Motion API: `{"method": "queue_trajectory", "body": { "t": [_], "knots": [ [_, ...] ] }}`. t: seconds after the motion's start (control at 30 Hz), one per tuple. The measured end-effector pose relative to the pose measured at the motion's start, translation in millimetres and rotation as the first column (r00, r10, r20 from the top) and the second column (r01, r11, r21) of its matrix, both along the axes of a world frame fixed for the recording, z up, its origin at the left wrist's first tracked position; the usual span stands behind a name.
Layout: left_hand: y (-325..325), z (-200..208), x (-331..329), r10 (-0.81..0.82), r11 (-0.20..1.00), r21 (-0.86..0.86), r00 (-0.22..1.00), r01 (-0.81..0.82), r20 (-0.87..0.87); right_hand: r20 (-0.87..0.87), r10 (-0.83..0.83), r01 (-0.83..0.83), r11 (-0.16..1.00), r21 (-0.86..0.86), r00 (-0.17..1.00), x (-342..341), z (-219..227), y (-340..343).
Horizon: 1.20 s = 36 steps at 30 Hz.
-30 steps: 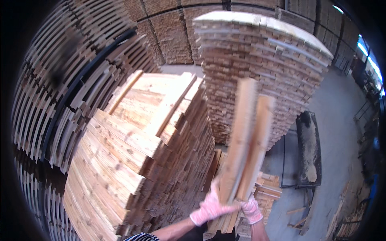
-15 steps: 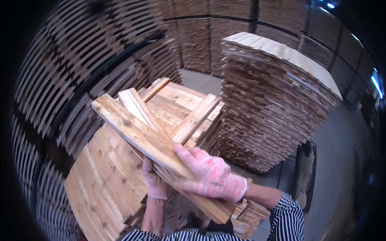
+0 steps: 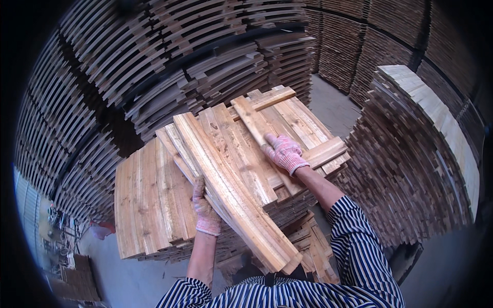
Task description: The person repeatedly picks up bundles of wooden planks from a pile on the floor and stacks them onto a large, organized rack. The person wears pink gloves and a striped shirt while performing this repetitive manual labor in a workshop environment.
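Observation:
A few light wooden boards [image 3: 226, 185] slant across in front of me, their near ends close to my body. My left hand [image 3: 206, 208], in a pink-and-white knit glove, is closed around their left edge; its fingers under the boards are hidden. To the right, my gloved right hand [image 3: 285, 153] grips the near end of a single plank [image 3: 251, 119], fingers at its edge. That plank lies over two crosswise strips, a far strip [image 3: 275, 97] and a near strip [image 3: 324, 152], on top of a stack of boards [image 3: 149, 200].
Tall layered lumber piles [image 3: 205, 31] rise at the left and back. A high board stack [image 3: 411, 169] stands close on my right. Below, between my arms, lie loose wood pieces [image 3: 313, 244]. Grey floor [image 3: 331, 100] shows behind the stack.
My right hand has let go of the boards held with my left hand and moved onto a plank on the stack. My view has turned left, and the held boards sit lower.

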<state>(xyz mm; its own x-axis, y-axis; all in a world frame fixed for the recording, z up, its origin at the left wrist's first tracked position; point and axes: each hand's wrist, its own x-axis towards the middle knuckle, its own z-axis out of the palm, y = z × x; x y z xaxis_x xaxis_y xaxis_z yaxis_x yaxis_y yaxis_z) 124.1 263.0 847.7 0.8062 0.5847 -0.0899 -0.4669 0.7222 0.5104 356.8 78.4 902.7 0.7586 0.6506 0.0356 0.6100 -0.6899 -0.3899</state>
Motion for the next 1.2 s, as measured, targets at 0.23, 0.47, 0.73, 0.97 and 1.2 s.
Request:
{"method": "queue_trajectory", "body": {
  "t": [0.23, 0.47, 0.73, 0.97, 1.2],
  "knots": [
    [-26.4, 35.2, 39.1, -0.052, 0.996, 0.067, 0.998, 0.054, -0.040, -0.324, 0.207, -0.173, 0.976, 0.132, 0.923, -83.1, 75.9, 11.3],
    [-4.6, 6.7, 95.4, -0.123, 0.992, 0.006, 0.992, 0.124, -0.027, -0.353, -0.028, 0.072, 0.991, 0.110, 0.935, -19.3, 80.0, -0.6],
    [-17.3, 4.0, 137.6, -0.214, 0.977, 0.006, 0.976, 0.215, -0.034, 0.174, 0.141, -0.145, 0.989, 0.010, 0.975, 86.5, -18.0, 4.0],
    [-2.6, 8.7, 146.1, -0.223, 0.975, -0.024, 0.972, 0.222, -0.077, -0.332, 0.167, -0.110, 0.977, 0.183, 0.929, -28.2, 63.1, 10.1],
    [-25.4, 22.7, 170.2, -0.472, 0.881, 0.010, 0.878, 0.473, 0.083, -0.126, -0.046, 0.057, 0.994, 0.089, 0.991, 102.0, 21.5, -34.2]
  ]
}}
